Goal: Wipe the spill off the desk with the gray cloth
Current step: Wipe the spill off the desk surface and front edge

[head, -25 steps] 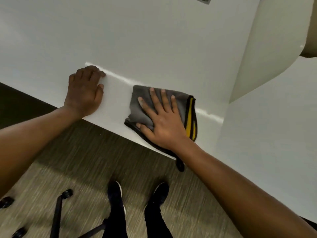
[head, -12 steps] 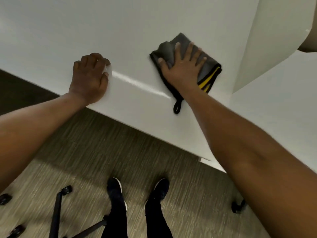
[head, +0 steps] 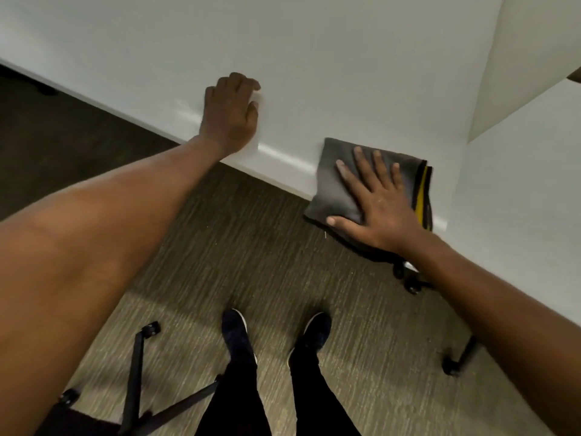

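Right hand (head: 382,212) pressed flat on gray cloth (head: 336,187); left hand (head: 231,116) half-curled on desk (head: 314,73).

Gray cloth (head: 336,187) w/ right hand (head: 382,212) flat on it has come back from far out on the surface (head: 314,58) to the near edge; 0.5 s ago it was well in from the edge, 1 s ago at the edge as now. Cloth's near part now hangs past the edge over the floor (head: 251,247); its loop, lying on the surface 0.5 s ago, is hidden behind the wrist. Right arm drawn back, less stretched. Left hand (head: 231,116) sits further right in view, cam angle shifted; grip on the edge unchanged otherwise.
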Available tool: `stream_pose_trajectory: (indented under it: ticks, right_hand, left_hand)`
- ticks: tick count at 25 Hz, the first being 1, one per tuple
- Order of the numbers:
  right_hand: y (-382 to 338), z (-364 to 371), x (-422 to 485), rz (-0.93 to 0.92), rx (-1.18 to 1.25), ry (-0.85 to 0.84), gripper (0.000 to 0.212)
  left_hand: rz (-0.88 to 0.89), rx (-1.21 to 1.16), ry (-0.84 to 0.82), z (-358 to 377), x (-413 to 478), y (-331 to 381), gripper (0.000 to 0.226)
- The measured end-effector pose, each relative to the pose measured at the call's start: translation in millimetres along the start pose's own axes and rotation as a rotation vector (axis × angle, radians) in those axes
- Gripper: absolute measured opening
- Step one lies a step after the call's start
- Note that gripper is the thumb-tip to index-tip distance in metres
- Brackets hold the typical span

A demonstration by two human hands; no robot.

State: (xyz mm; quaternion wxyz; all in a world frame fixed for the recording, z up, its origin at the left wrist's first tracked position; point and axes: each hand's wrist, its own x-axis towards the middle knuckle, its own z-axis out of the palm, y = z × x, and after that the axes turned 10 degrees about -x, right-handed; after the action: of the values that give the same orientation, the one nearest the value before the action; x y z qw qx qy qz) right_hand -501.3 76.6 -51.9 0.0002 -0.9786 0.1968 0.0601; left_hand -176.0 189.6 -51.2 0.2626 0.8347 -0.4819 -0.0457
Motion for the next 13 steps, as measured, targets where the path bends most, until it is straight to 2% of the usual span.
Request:
stream_pose_trajectory:
  ticks: [2,5,9,13]
  right_hand:
    - [13,-6,-9,-0.033,0.033,-0.038,0.108]
    - [22,-16,6,-0.009,-0.025,-0.088,0.119]
    - [-14,-3,39,0.010,-0.148,-0.116,0.117]
    - [-72,0,90,0.026,-0.152,-0.037,0.113]
  left_hand:
    - [0.000,-0.072,0.030,-9,-1,-13,0.042]
    - [-0.019,0.008,0.070,-34,-1,-57,0.043]
    - [-0.146,0.155,0.071,-69,-1,-140,0.043]
    - [-0.138,0.146,0.130,-66,1,-159,0.043]
